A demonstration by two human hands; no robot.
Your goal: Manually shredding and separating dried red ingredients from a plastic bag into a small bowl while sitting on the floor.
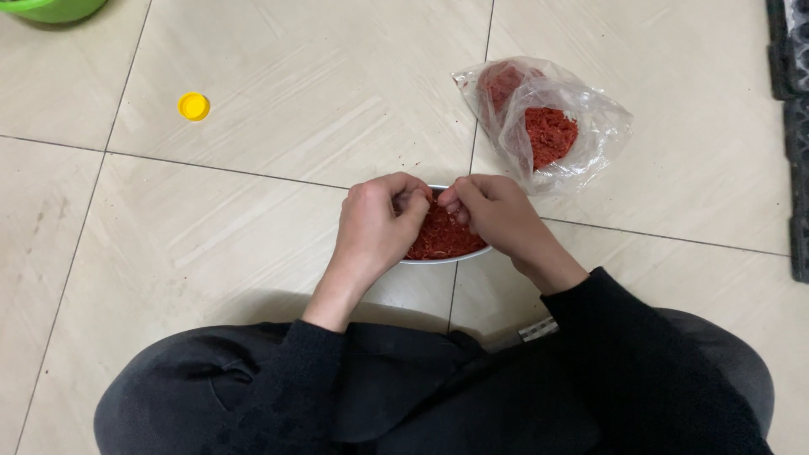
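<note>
A white bowl (438, 259) of red shredded strands (442, 236) sits on the tiled floor in front of my knees. My left hand (375, 226) hovers over the bowl's left side, fingers curled and pinching a few red strands at the fingertips. Opposite it, my right hand (497, 217) covers the bowl's right side, its fingers also pinched together on strands. The fingertips of both hands nearly meet above the bowl. Much of the bowl is hidden under the hands.
A clear plastic bag (548, 126) holding more red strands lies just beyond the bowl to the right. A yellow bottle cap (194, 106) rests on the floor at left. A green basin's edge (50, 8) shows top left, a dark mat (792, 126) at the right edge.
</note>
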